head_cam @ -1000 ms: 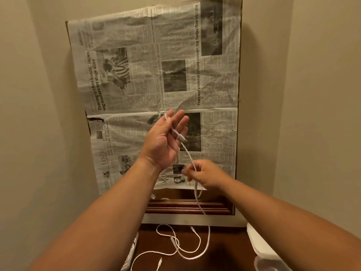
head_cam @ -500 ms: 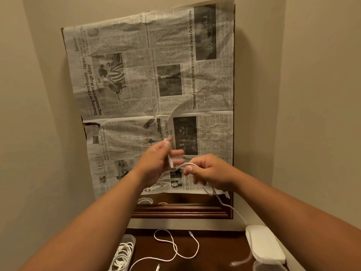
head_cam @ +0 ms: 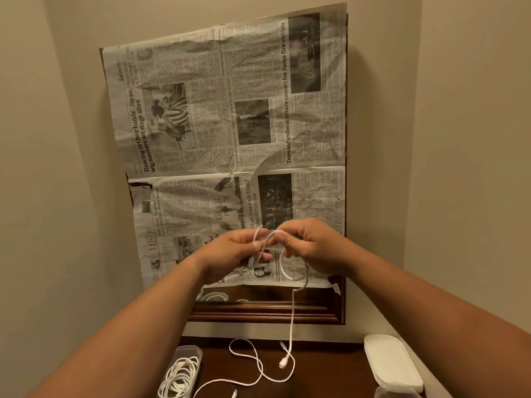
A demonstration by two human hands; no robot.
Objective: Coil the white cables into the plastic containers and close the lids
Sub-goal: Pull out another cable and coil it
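A clear plastic container point(head_cam: 192, 349) stands at the lower left of the tabletop point(head_cam: 330, 369), lid off, with coiled cables point(head_cam: 179, 377) heaped inside it. At the lower right a stack of white lids point(head_cam: 390, 363) lies against the wall, and the rim of a second container point(head_cam: 398, 393) just shows below it; I cannot tell what is in that one.

My left hand point(head_cam: 230, 251) and right hand point(head_cam: 313, 248) are raised close together in front of the newspaper point(head_cam: 230, 124), each pinching the white cable point(head_cam: 293, 311). A short arch of it runs between them. A small loop hangs under my right hand, and from there the cable drops straight down to the tabletop. There, loose white cable lies in open curves between the container and the lids; I cannot tell whether it is one cable or two.

The space is narrow, with beige walls point(head_cam: 57, 168) close on both sides. The dark wood between the container and the lids is bare apart from those curves. A wooden frame point(head_cam: 264, 314) sits behind, its lower edge showing under the paper.

Headlines run sideways: "Dancing in their hands: Japan wig masters set stage alive", "Tears and smiles at tribute concert for Swiss fire victims", "LEISURE", and "The Devil Wears Prada 2".
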